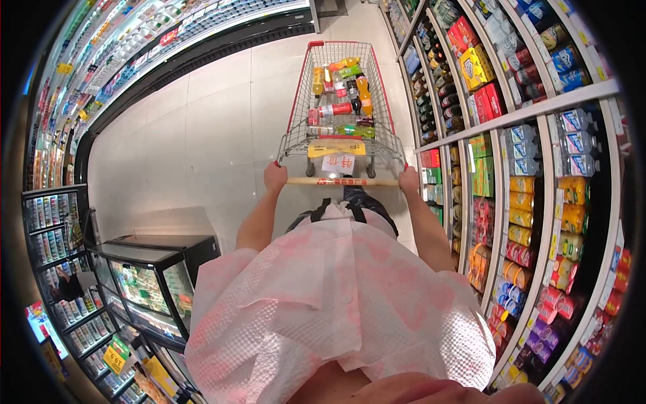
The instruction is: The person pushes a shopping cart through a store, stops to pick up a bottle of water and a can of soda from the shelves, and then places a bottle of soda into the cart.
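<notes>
A metal shopping cart [383,91] stands in front of me on the tiled floor. My left hand [274,177] is wrapped round the left end of its pale handlebar [316,181], and my right hand [408,180] grips the right end. Inside the basket lie several drink bottles, among them an orange bottle [364,94], a red-labelled bottle [334,110] and a green bottle [354,130]. A yellow panel [336,147] and a white paper sign [338,163] with red characters are at the near end of the cart.
Tall shelves [518,111] of bottles and cans line the right side, close to the cart. A refrigerated display [202,40] curves along the left and back. A glass-sided display case [145,279] stands at lower left. Tiled floor [182,141] lies left of the cart.
</notes>
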Demonstrator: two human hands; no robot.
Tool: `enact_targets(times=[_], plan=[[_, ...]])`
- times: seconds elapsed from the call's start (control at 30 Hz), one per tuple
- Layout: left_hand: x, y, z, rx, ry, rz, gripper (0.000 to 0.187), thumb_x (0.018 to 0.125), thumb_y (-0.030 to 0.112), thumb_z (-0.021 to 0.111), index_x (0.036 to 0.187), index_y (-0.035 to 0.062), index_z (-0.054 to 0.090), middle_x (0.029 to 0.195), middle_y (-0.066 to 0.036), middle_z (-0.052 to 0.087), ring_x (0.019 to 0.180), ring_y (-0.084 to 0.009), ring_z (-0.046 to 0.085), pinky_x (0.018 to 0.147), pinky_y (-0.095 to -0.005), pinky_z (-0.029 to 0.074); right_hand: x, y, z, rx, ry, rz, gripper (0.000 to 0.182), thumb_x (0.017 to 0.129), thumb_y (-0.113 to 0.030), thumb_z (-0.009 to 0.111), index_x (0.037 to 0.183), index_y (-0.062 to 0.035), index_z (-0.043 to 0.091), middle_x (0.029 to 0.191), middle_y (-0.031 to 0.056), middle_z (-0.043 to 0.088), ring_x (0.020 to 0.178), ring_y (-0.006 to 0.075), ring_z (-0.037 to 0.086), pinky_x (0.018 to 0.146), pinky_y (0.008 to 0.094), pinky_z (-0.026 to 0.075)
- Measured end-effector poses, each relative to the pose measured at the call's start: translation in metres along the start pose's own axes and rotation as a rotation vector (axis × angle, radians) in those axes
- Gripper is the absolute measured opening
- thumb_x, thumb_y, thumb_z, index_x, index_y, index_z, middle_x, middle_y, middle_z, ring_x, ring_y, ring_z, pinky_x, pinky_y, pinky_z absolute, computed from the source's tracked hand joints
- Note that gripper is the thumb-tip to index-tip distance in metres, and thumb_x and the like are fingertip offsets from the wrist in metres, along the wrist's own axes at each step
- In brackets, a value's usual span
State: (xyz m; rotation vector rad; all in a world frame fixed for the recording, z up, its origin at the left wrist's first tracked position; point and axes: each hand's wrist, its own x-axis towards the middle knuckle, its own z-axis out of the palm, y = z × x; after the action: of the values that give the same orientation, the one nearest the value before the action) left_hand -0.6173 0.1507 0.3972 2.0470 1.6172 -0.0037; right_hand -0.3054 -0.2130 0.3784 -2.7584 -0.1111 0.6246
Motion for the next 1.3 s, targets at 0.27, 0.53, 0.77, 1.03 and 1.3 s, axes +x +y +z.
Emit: enact_targets(times=[0.27,0.53,0.77,1.03,1.3], plan=[[-0.053,-0.074,0.013,-0.007,-0.122,0.071,0.034,0.082,0.027,0.067,0.100,-0.0019,0.064,0.101,-0.028,0.070,0.101,-0.0462,0.067,0.088,-0.0517,0.052,-0.079,0.075,0.030,0.063,-0.077,0.097,0.029,0.093,-0.021,0.054,0.110,-0.0010,0.065,0.108,0.0256,0.070,0.103,0.0430,0.069,0.089,0.0529,0.054],[-0.159,-0.134,0.024,-0.015,-0.031,0.117,0.031,0.082,0.022,0.063,0.098,-0.0037,0.066,0.098,-0.030,0.069,0.099,-0.0490,0.065,0.087,-0.0545,0.051,-0.182,0.141,0.033,0.022,0.026,0.122,0.028,0.098,-0.022,0.049,0.113,-0.0050,0.064,0.112,0.0216,0.070,0.108,0.0399,0.068,0.092,0.0520,0.054],[-0.232,-0.178,0.031,0.033,-0.062,0.088,0.030,0.082,0.017,0.064,0.103,-0.0042,0.066,0.103,-0.026,0.070,0.101,-0.0445,0.067,0.088,-0.0507,0.052,-0.263,0.202,0.034,0.126,0.101,0.123,0.030,0.090,-0.028,0.060,0.104,-0.0042,0.071,0.105,0.0228,0.071,0.101,0.0398,0.071,0.086,0.0495,0.057],[-0.357,-0.238,0.048,0.067,-0.090,0.056,0.026,0.083,0.014,0.064,0.099,-0.0060,0.066,0.098,-0.027,0.070,0.100,-0.0431,0.068,0.088,-0.0504,0.052,-0.351,0.300,0.036,0.240,0.081,0.215,0.029,0.084,-0.024,0.064,0.104,-0.0056,0.075,0.108,0.0243,0.071,0.104,0.0420,0.069,0.091,0.0511,0.055],[-0.488,-0.334,0.077,0.072,-0.078,-0.008,0.032,0.080,0.018,0.068,0.100,-0.0075,0.067,0.100,-0.029,0.070,0.098,-0.0456,0.069,0.085,-0.0501,0.055,-0.458,0.397,0.033,0.177,-0.029,0.276,0.031,0.085,-0.023,0.067,0.109,-0.0061,0.075,0.113,0.0206,0.072,0.110,0.0381,0.069,0.094,0.0467,0.055]])
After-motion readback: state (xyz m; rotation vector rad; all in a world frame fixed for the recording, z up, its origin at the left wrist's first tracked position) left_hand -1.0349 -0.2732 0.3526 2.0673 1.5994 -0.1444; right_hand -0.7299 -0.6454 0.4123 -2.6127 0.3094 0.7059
